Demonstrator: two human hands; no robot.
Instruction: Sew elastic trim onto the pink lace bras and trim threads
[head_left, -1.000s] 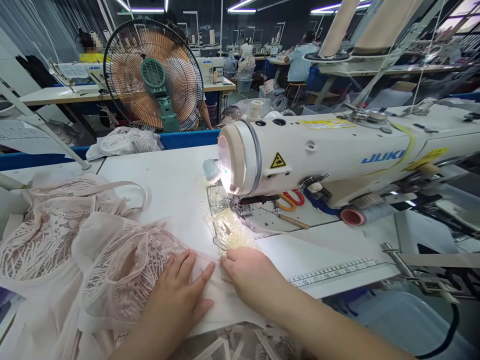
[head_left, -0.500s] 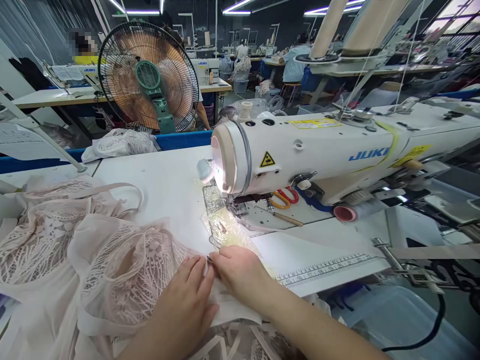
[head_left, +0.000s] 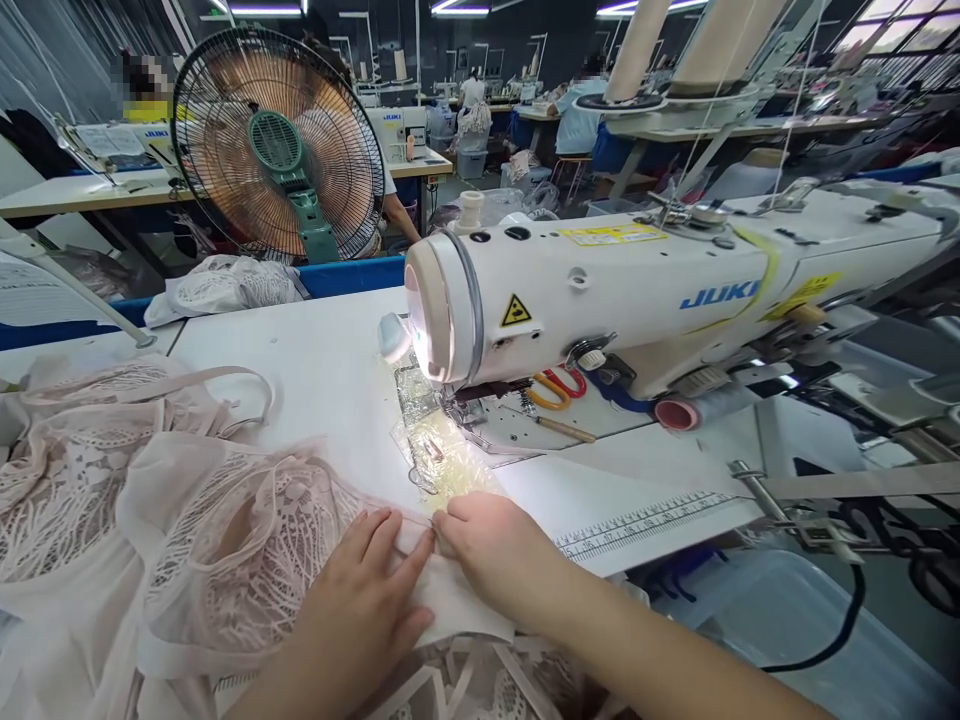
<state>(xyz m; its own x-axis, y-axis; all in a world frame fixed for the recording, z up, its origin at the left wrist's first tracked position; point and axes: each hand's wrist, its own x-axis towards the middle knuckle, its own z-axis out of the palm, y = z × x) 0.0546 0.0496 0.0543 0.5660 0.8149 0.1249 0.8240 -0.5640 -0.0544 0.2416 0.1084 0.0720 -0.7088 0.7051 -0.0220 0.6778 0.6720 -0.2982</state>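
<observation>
My left hand (head_left: 367,590) lies flat on the pale pink fabric, its fingers spread, at the edge of a lace garment (head_left: 255,550). Just right of it, my right hand (head_left: 502,550) is closed in a pinch by the fabric edge; a small dark tip shows at its fingers, but most of what it holds is hidden. A lit white sewing machine (head_left: 615,290) stands beyond the hands. Yellowish clear tape (head_left: 450,465) covers the table in front of its needle area, with small scissors' loops or a wire ring (head_left: 421,482) beside it.
More lace garments (head_left: 75,470) are piled at the left. Orange- and red-handled tools (head_left: 555,390) and a wooden-handled tool (head_left: 562,430) lie under the machine arm. A large fan (head_left: 277,145) stands behind the table (head_left: 300,340). A clear bin (head_left: 795,630) is at the lower right.
The left fingers have spread apart, and the right hand has moved slightly away from them. Less of the dark metal tip shows. The whole view has shifted a little.
</observation>
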